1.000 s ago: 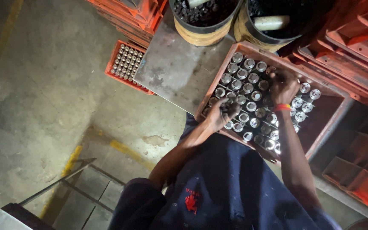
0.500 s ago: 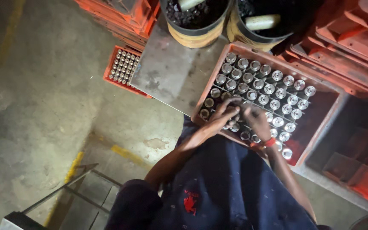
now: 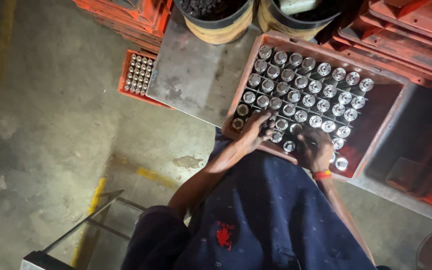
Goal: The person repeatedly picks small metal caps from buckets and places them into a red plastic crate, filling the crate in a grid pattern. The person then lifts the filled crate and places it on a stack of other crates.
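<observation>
Both hands (image 3: 256, 132) (image 3: 316, 148) rest on the crate's (image 3: 376, 145) near-row metal parts (image 3: 301, 92).

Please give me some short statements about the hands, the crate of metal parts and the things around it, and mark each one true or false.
1. Both hands rest on the near rows of the red crate of round metal parts. True: the left hand and the right hand both lie on parts at the near edge.
2. The right wrist is bare. False: it wears an orange-red wristband.
3. The crate sits on the concrete floor. False: it sits on a grey metal tabletop.
4. A smaller red crate of metal parts stands on the floor, left of the table. True.
5. Two round buckets stand beyond the crate. True.
</observation>
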Available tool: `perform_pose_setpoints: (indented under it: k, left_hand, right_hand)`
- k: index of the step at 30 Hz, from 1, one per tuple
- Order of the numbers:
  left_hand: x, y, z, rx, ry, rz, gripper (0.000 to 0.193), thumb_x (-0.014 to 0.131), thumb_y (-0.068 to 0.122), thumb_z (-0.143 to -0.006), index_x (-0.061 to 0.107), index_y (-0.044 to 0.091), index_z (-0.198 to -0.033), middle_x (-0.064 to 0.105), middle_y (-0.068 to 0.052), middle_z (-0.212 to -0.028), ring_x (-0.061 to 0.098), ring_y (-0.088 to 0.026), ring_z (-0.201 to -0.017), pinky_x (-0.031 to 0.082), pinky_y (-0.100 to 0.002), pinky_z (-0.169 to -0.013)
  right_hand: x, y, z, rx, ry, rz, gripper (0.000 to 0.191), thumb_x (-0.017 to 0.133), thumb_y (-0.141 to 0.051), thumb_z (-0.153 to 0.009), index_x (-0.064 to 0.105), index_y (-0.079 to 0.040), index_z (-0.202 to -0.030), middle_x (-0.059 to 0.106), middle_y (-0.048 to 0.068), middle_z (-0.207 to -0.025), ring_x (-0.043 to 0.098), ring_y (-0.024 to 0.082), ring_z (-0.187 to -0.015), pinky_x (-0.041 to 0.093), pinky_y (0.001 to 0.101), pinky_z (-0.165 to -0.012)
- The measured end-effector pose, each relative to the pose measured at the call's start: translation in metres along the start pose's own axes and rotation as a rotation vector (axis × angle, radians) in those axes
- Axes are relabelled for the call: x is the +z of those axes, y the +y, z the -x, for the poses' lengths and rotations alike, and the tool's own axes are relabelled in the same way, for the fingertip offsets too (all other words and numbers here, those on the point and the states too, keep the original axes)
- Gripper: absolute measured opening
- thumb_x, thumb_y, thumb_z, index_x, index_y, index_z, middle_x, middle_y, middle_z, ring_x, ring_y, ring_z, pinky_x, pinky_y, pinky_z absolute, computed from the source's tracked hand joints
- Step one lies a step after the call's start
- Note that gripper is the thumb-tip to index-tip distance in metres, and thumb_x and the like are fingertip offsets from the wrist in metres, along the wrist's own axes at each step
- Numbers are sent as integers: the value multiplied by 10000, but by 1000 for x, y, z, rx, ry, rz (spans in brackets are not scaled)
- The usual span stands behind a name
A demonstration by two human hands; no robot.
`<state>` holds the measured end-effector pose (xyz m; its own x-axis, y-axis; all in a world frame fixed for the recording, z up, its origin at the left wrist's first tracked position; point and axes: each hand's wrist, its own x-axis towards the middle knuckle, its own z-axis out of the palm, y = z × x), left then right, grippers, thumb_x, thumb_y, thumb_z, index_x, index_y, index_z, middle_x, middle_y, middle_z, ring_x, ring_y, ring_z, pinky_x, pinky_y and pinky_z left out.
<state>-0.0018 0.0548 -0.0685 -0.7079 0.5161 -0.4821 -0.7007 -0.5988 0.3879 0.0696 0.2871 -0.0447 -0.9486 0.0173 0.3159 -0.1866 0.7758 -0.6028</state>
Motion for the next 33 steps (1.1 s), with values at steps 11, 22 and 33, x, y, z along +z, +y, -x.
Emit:
perform_pose_setpoints:
  k: [11,22,33]
  left_hand:
    - [37,5,14,25,-14,-517,363,586,267,-1048,599,145,-1390,581,44,-755,489,-32,-588,358,-184,-465]
    - [29,-22,-7,-137,113,-138,275,528,341,-1066,611,81,-1103,656,-53,-782,578,-131,-592,420,-277,-481]
    - [23,-27,-1,-41,-41,-116,289,591,369,-1111,578,81,-1112,617,-34,-848,523,-97,-616,375,-248,-501]
  right_hand:
    - [2,-13,-28,498,-138,-386,228,731,-221,-996,754,-49,-1143,772,92,-993,721,162,-878,563,302,-799]
    - [-20,18,22,629,37,-471,277,808,-163,-917,722,-40,-1150,754,65,-1051,708,139,-939,558,281,-838]
    - [-29,8,-21,368,-220,36,210,839,-206,-904,800,-58,-1047,750,175,-919,707,291,-792,545,397,-744]
